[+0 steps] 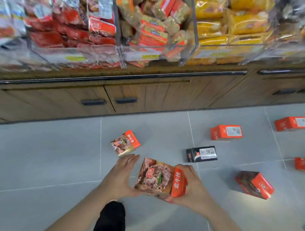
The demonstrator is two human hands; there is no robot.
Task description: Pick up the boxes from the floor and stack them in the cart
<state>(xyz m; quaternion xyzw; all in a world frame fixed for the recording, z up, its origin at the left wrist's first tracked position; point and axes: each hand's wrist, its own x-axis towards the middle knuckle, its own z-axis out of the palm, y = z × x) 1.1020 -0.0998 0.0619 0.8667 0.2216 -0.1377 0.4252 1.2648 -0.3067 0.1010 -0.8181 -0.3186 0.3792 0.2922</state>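
Above the grey floor, the left hand and right hand clasp a red box between them, picked up, so the next move likely means carrying it to the cart, which is out of view.

Only legible text: "素牛排" in large yellow characters, running down the orange side panel of the orange cardboard box with the meat photo. White barcode labels are showing on the black box and the orange box lying label-up, print too blurred to read.
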